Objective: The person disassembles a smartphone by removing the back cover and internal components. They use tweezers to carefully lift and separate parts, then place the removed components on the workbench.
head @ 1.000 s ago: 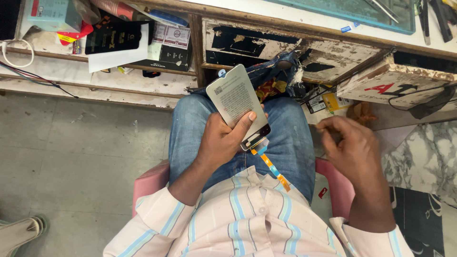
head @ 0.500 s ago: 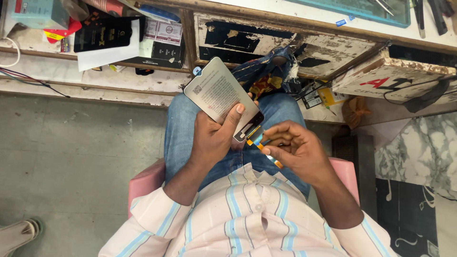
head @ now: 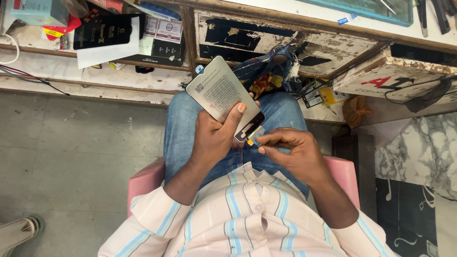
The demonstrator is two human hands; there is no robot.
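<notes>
Holding a phone screen panel [head: 223, 93] over the lap, the left hand [head: 216, 138] has its grip closed on the panel's lower end, thumb across the grey printed back and fingers hidden underneath. The panel tilts up and away, towards the worn desk [head: 333, 43]. At its lower corner a short flex cable [head: 253, 139] with orange and blue on it sticks out, and the right hand [head: 290, 152] pinches that cable between thumb and fingertips, right beside the left hand.

To do this step well, the left hand would best keep the panel steady by its edges and press no harder on the glass side. The right hand looks better off guiding the cable gently along its own line, without a sharp fold or twist, since such a strip probably tears or creases easily near where it joins the panel. Working close over the jeans [head: 185, 123] means a slip would likely land softly.
</notes>
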